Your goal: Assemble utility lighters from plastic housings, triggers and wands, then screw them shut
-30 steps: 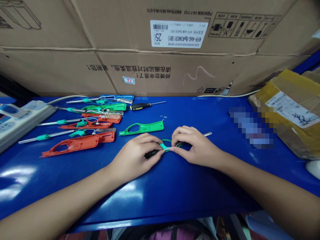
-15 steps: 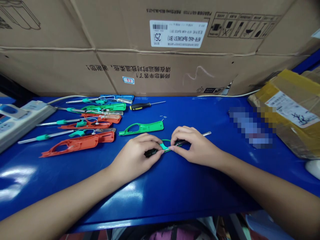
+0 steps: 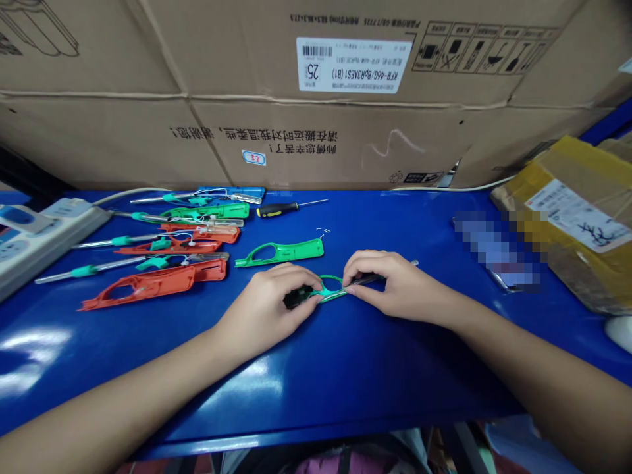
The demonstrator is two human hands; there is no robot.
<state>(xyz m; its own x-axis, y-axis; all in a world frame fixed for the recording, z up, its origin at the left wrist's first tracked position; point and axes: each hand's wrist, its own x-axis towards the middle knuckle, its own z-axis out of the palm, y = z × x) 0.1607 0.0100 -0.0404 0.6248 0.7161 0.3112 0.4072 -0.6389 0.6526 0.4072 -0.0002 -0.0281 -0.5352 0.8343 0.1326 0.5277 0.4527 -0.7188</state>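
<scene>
Between my hands lies a green lighter (image 3: 326, 292), its ring-shaped trigger opening and a bright metal strip showing. My left hand (image 3: 274, 299) is closed round its left end, fingers and thumb pinching near the ring; a dark part shows inside the grip. With thumb and fingertips, my right hand (image 3: 395, 284) pinches the lighter at the right side of the ring. A dark rod with a metal tip extends beneath this hand, partly hidden. Just behind my left hand, a loose green lighter shell half (image 3: 302, 250) rests on the table.
Several opened lighters with orange (image 3: 168, 289), green and blue shells lie at the left, beside a white power strip (image 3: 44, 240). A black-and-yellow screwdriver (image 3: 277, 210) lies behind. Large cardboard box (image 3: 276, 151) stands along the back; a taped parcel (image 3: 567, 263) sits right, near a blurred object (image 3: 496, 253).
My right hand has shifted slightly right along the lighter, uncovering more of the green ring and the metal strip. My left hand stays nearly in place.
</scene>
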